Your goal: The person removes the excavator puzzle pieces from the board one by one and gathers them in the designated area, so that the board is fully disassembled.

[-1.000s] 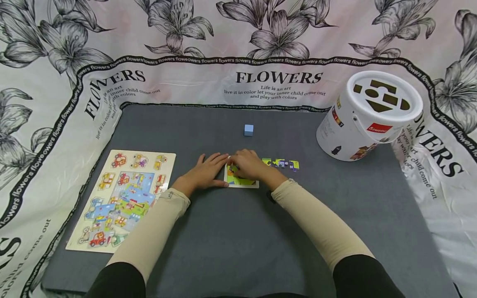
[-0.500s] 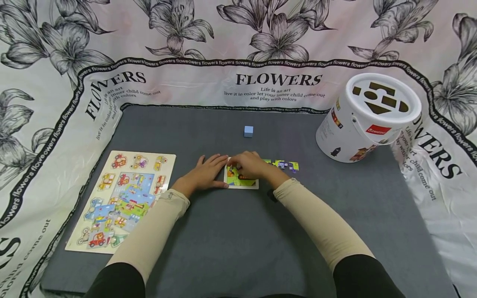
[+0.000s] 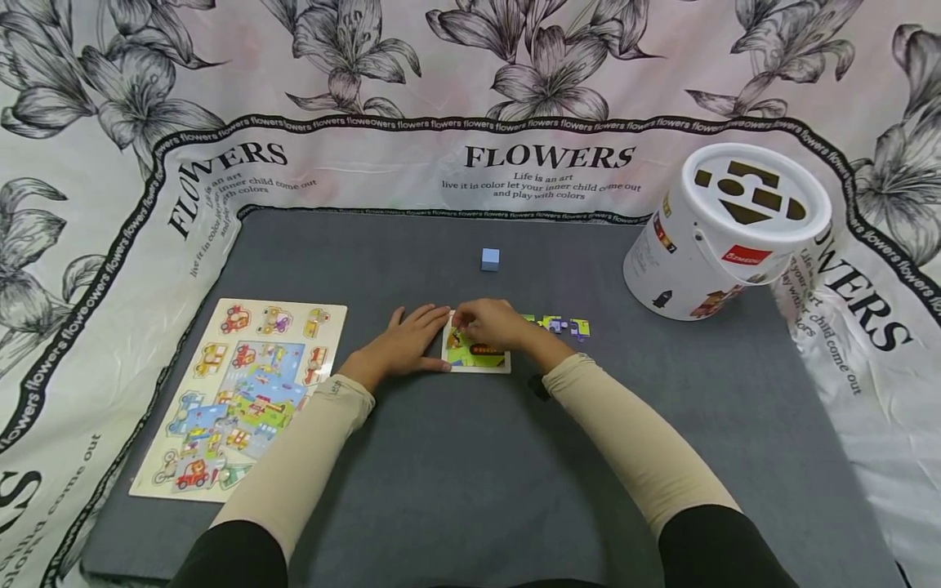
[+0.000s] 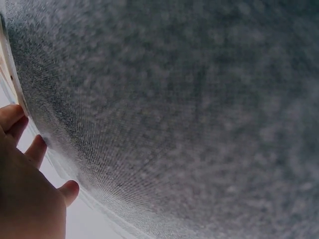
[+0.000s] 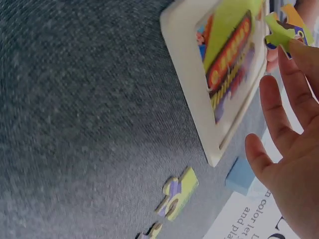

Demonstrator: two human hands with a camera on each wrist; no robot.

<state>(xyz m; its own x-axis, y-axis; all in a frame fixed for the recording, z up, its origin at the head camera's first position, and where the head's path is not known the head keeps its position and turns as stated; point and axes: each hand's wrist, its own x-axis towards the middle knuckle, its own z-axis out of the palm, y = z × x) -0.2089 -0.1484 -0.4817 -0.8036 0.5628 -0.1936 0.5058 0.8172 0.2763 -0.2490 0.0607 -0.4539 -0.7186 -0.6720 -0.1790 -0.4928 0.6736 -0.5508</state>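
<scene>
A small puzzle tray (image 3: 478, 368) with a pale rim and a green picture lies mid-table. My left hand (image 3: 400, 341) rests flat with spread fingers, its fingertips and thumb at the tray's left edge. Above the tray, my right hand (image 3: 494, 324) pinches a puzzle piece (image 5: 283, 35) between thumb and fingers; the right wrist view shows it green, orange and purple. In that view, part of the tray's inside is bare while a red and green section (image 5: 229, 52) is filled. Several loose puzzle pieces (image 3: 580, 327) lie right of the tray, partly behind my right hand.
A light blue cube (image 3: 490, 260) sits beyond the tray. At the back right stands a white bucket (image 3: 662, 278) with a shape-cut lid. On the left lies a large vehicle puzzle board (image 3: 209, 327), partly under my left forearm. Flower-printed cloth (image 3: 367, 163) borders the grey tabletop.
My right hand has lifted and shifted slightly over the tray, its fingers drawing together, and more of the picture shows below it. The left hand stays in place.
</scene>
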